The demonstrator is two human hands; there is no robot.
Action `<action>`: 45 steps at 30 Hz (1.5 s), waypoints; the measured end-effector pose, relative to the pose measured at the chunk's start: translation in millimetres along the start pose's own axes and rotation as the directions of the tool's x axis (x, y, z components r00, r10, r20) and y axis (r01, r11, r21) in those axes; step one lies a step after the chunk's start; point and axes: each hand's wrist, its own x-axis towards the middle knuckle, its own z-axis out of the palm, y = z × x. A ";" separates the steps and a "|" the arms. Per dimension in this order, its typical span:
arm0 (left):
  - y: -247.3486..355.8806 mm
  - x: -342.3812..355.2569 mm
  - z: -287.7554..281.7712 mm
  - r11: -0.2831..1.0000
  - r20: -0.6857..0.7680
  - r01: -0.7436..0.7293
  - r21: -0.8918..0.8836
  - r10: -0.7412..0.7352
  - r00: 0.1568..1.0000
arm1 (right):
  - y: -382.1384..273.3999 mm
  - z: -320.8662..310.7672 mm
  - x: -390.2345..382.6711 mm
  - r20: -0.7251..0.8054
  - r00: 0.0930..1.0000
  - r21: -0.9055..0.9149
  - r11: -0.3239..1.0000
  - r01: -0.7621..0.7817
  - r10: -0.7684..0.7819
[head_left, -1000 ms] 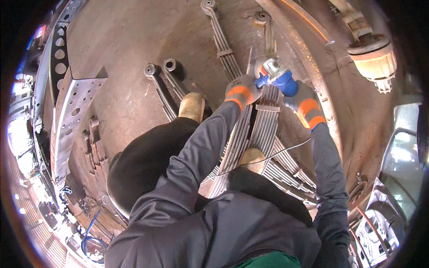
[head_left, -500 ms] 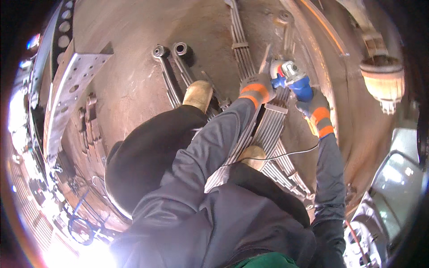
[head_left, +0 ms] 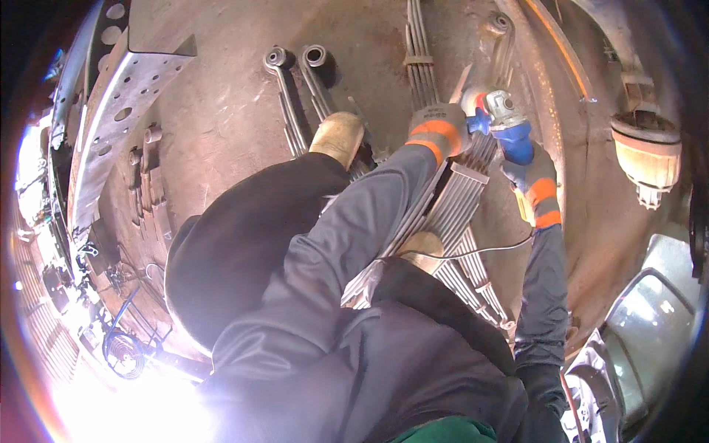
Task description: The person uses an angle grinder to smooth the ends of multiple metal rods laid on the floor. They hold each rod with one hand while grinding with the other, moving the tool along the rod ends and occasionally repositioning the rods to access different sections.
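Observation:
A blue and silver angle grinder (head_left: 511, 129) sits over a stack of steel leaf springs (head_left: 452, 198), its disc near the upper end; exact contact is unclear. My left hand (head_left: 437, 129), in a grey and orange glove, is closed on the grinder's blue side handle. My right hand (head_left: 533, 184), gloved alike, grips the grinder's rear body. A dark cable (head_left: 480, 251) runs leftward from the right hand across the springs. My boots (head_left: 336, 136) stand among the springs, one partly hidden under the springs' cable and my leg.
Other leaf springs with eye ends (head_left: 310, 81) lie on the concrete floor. A perforated metal channel (head_left: 111, 140) stands at left. A curved rusty bar (head_left: 546, 88) and a drum-shaped part on a beam (head_left: 642, 155) are at right, with a car door (head_left: 639, 317) below. Bright glare fills the lower left.
The view has shifted, so hands, grinder and springs appear further right in the picture. Both hands still hold the grinder. Glare has appeared at the lower left.

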 end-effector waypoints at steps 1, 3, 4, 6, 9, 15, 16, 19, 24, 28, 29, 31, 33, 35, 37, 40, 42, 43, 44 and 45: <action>0.1 1.8 -8.4 1.000 -0.003 0.012 -0.008 -0.012 1.000 | -2.5 0.0 2.1 -0.001 1.000 -0.012 1.000 0.001 -0.001; 5.1 1.5 -12.3 1.000 -0.009 -0.002 0.030 0.002 1.000 | 4.3 0.2 4.7 -0.002 1.000 -0.038 0.999 0.003 -0.003; 6.2 -0.9 -8.5 1.000 -0.005 -0.009 0.023 0.009 1.000 | 10.0 1.4 1.9 -0.006 1.000 -0.025 1.000 0.011 -0.011; 4.3 -1.3 -5.1 0.999 0.022 -0.035 0.006 0.035 0.999 | 16.2 -2.0 3.8 0.000 1.000 0.007 1.000 0.000 0.000; 2.5 -8.4 -8.4 1.000 0.063 -0.004 -0.031 0.006 0.998 | 10.5 0.4 -1.7 -0.012 0.999 0.001 0.999 -0.045 0.045; 2.5 0.3 -7.3 0.999 0.038 -0.045 -0.017 0.046 0.998 | 8.9 -3.1 -1.8 -0.010 0.998 0.034 0.998 0.061 -0.061; 5.9 0.9 -11.9 0.997 0.035 -0.082 -0.013 0.082 0.996 | 7.7 -5.4 3.0 -0.013 1.000 0.041 0.999 0.025 -0.025; -5.9 14.9 -31.8 0.999 0.041 -0.046 -0.026 0.047 0.998 | -23.6 2.5 -6.3 0.005 0.997 0.176 0.982 0.073 -0.075; 11.6 -3.3 -15.7 0.995 0.040 -0.046 -0.092 0.050 0.998 | 5.1 -12.4 -1.5 0.013 0.998 0.076 0.996 -0.055 0.054; -1.0 -10.7 -2.9 0.996 0.067 -0.059 -0.064 0.063 0.996 | 15.2 5.7 -14.4 -0.033 0.999 0.115 0.993 -0.001 0.005; -0.9 -11.2 -6.6 0.996 0.075 -0.061 -0.059 0.065 0.995 | 18.4 6.0 -15.9 -0.039 0.999 0.116 0.993 0.005 0.000; 4.5 -9.6 -17.9 0.996 0.080 -0.066 -0.055 0.070 0.994 | 23.5 5.1 -12.9 -0.054 0.998 0.121 0.992 0.029 -0.023; 10.7 -8.7 -12.8 0.996 0.067 -0.089 -0.028 0.090 0.994 | 26.4 -0.2 -13.6 -0.051 0.998 0.105 0.994 -0.024 0.029; 15.5 -5.9 -3.6 0.997 0.064 -0.078 -0.029 0.080 0.995 | 27.6 -2.7 -13.7 -0.058 0.998 0.113 0.993 -0.020 0.027; 19.3 -3.8 -4.2 0.995 0.024 -0.080 -0.058 0.082 0.996 | 22.5 -7.3 -14.5 -0.042 0.999 0.176 0.984 -0.001 0.008; 19.0 -6.5 -14.1 0.994 0.033 -0.061 -0.085 0.064 0.997 | 11.6 -5.9 -18.8 -0.012 1.000 0.219 0.976 -0.010 0.013; 21.0 -4.2 -9.9 0.995 0.056 -0.083 -0.057 0.087 0.995 | 9.9 -6.5 -19.2 -0.017 1.000 0.182 0.983 -0.011 0.014; 24.5 -1.4 -6.4 0.994 0.069 -0.101 -0.051 0.104 0.992 | 15.3 -9.6 -22.9 -0.032 0.999 0.161 0.987 -0.019 0.025; 29.2 -0.1 -2.6 0.989 0.058 -0.137 -0.053 0.140 0.988 | 23.2 -13.4 -24.8 -0.045 0.998 0.139 0.990 -0.030 0.037; 35.3 2.3 1.1 0.985 0.034 -0.162 -0.065 0.164 0.986 | 33.8 -19.7 -23.1 -0.057 0.998 0.128 0.992 -0.024 0.032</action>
